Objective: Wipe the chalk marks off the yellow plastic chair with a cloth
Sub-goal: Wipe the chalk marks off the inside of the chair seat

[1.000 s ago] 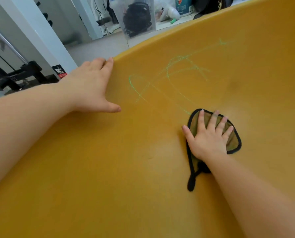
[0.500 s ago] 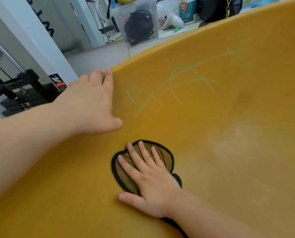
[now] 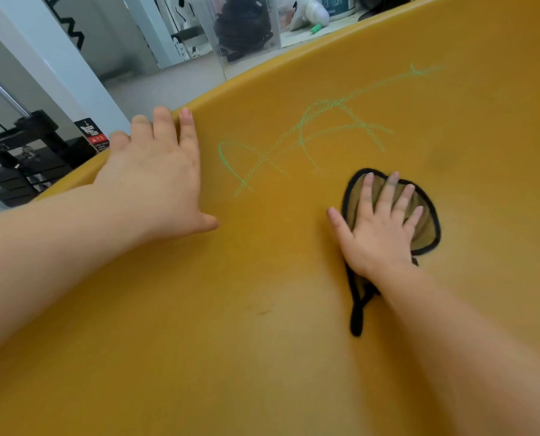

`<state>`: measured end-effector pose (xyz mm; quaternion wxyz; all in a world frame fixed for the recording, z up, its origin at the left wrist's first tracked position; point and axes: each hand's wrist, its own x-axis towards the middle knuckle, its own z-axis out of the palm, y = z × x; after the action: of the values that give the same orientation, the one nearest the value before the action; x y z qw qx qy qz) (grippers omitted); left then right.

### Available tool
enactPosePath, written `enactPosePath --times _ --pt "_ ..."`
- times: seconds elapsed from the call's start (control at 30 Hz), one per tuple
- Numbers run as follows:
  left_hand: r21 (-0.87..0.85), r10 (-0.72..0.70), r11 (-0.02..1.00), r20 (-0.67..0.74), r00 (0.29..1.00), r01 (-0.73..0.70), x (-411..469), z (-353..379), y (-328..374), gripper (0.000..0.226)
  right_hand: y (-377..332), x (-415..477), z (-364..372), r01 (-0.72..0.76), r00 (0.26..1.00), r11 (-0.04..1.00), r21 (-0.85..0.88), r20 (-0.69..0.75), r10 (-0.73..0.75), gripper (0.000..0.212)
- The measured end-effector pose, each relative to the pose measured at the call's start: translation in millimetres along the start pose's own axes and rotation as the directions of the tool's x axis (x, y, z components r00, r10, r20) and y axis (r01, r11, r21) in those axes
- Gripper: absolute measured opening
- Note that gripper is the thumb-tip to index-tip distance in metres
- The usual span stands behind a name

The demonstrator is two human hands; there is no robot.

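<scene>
At left, on the rim of the yellow chair: left hand, flat, fingers straight and close together, thumb out, bracing where it was half a second ago. Centre: green chalk marks, a looping scribble, mostly unwiped. Right: cloth, olive with black edging, pressed flat under the spread right hand. It has swept back from beneath the left thumb to just below the scribble's right end, so the strokes likely must climb higher.

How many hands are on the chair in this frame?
2. The left hand lies flat by the chair's rim; the right hand presses the cloth below the chalk marks.
</scene>
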<state>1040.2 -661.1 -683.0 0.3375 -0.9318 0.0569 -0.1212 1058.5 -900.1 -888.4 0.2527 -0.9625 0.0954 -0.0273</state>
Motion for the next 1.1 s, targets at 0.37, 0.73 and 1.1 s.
enactPosePath --times 0.37,0.73,1.1 --pt "-0.021 0.010 1.000 -0.027 1.000 -0.011 2.4 -1.0 1.6 0.146 -17.0 -111.1 25.7 0.841 0.483 0.540 0.019 0.423 -0.767 0.082" --pt "-0.029 0.016 0.999 0.068 0.998 -0.014 1.5 -4.5 1.9 0.149 -6.3 -13.7 6.0 -0.099 0.995 0.995 0.019 0.021 0.099 0.097" --pt "-0.020 0.023 1.000 0.072 0.997 -0.021 0.9 -3.5 1.3 0.147 -13.1 -80.4 30.9 0.788 0.610 0.604 -0.122 0.288 -0.738 0.080"
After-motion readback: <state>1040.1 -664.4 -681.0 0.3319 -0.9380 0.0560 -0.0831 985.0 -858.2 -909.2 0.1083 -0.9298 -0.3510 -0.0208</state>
